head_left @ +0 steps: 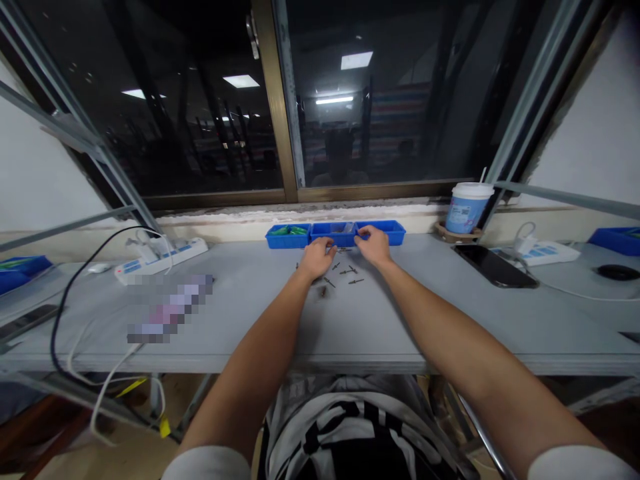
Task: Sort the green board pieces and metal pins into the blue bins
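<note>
Three blue bins stand in a row at the back of the grey table: the left bin point(289, 245) holds green items, the middle bin point(320, 237) holds something in clear plastic, and the right bin point(396, 237) shows nothing I can make out inside. Several small metal pieces, one of them a thin rivet-like piece point(356, 281), lie scattered in front of the bins. My left hand point(319, 258) is at the middle bin's front, fingers bent over the pieces. My right hand point(374, 245) reaches the right bin's front edge, thumb and fingers curled; any small thing between them is too small to tell.
A black phone point(495, 265) and a blue cup point(467, 208) in a brown holder are at the right. Power strips point(163, 260) with cables lie at both sides. A blurred-out object point(173, 310) rests on the left. Another blue bin point(617, 240) stands far right.
</note>
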{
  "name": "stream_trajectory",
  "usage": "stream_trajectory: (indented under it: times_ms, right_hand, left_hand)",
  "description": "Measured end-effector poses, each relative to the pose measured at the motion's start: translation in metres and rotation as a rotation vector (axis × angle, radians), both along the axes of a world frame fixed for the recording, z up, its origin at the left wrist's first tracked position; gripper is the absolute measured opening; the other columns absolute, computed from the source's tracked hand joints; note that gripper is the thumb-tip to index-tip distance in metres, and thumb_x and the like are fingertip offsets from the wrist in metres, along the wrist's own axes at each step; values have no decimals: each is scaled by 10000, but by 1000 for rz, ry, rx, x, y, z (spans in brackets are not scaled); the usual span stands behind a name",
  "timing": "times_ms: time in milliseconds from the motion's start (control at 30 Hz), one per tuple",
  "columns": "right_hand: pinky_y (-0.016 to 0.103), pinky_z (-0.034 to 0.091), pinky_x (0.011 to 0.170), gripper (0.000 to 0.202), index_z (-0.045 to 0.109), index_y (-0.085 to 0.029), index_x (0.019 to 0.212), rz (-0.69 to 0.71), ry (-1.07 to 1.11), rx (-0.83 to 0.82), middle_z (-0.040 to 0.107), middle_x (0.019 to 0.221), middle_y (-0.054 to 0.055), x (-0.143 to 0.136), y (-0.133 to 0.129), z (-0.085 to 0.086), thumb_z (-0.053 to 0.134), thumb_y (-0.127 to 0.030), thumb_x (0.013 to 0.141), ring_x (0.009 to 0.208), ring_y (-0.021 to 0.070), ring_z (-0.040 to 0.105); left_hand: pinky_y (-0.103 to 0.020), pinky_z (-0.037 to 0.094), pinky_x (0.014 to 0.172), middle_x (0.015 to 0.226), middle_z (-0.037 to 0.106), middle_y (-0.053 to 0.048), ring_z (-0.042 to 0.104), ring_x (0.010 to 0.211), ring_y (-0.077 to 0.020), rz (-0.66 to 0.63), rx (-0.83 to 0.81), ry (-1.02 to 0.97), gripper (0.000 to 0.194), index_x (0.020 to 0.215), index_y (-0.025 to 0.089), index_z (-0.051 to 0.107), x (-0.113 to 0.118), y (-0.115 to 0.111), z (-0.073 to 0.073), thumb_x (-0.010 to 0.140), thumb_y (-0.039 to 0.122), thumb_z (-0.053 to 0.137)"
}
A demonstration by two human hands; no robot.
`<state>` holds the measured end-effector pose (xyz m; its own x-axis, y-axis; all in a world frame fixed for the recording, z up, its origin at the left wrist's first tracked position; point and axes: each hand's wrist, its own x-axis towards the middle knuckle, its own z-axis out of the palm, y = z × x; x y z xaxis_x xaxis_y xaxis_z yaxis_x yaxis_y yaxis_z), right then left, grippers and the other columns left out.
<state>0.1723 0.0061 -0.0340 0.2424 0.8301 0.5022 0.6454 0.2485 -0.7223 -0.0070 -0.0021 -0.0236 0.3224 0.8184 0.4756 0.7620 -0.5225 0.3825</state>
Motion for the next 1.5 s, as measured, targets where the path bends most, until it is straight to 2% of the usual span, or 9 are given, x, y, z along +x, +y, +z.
stream_trajectory:
  times_ms: [133,400,500,600,767,967,1133,1367,1500]
  right_hand:
    - [484,352,931,493,560,-147,1182,-188,-194,-110,585,1194,155,15,5,-10,579,-275,706,1154,335,425]
    - [491,343,954,594,477,-189,1304,-82,-324,-167,314,1475,122,10,7,-13,592,-280,729,1237,356,356]
    - [424,349,976,461,564,-168,1209,34,-349,-59,479,1354,126,5,3,-6,553,-244,755,1194,281,433]
    - [322,419,872,268,671,-158,979,240,-353,-84,670,1028,94,0,-3,-2,549,-198,744,966,205,576]
    - [253,440,728,219,700,-177,913,466,-388,-218,705,877,50,-4,-7,-5,626,-202,708,794,167,617]
    - [265,426,804,267,691,-201,1000,545,-437,-178,693,1020,55,-7,-6,-8,626,-232,743,908,181,608]
    - [234,392,650,131,684,-173,794,528,-352,-137,676,750,18,-10,-6,-6,589,-261,770,683,132,558]
    - [248,325,581,293,617,-162,650,436,-240,-96,553,576,-5,-11,-4,-4,479,-363,813,586,118,457]
    - [248,367,603,198,628,-158,773,506,36,-78,586,625,-7,-14,-4,-3,557,-335,721,599,118,486]
  left_hand:
    - [-338,426,927,1120,642,-112,577,1027,-218,24,-46,102,287,1076,151,627,-3,1,-2,844,248,488]
    - [-413,374,972,1180,634,-70,501,1140,-263,76,-73,220,442,1113,227,646,-7,1,-2,732,84,476]
    - [-401,386,946,1085,677,-69,540,1084,-266,55,-102,229,360,1051,223,673,-6,0,-1,728,169,523]
    - [-380,394,923,981,709,-65,584,1002,-255,49,-122,244,267,942,225,703,-4,-3,1,724,237,548]
    - [-373,396,916,917,717,-69,608,943,-248,59,-184,314,192,826,226,720,-4,-5,1,700,275,582]
    - [-405,383,929,928,704,-73,595,968,-250,28,-188,347,189,776,214,705,-6,-1,-3,740,162,527]
    - [-417,367,939,1081,649,-102,526,1077,-260,36,-116,288,235,908,186,678,-3,-3,-3,842,266,467]
    - [-385,374,917,1040,659,-93,545,1037,-235,-8,-26,144,245,933,170,671,-1,-5,2,868,292,468]
    - [-381,367,896,1019,665,-98,548,1033,-239,12,-16,157,282,900,175,687,-2,0,2,892,307,438]
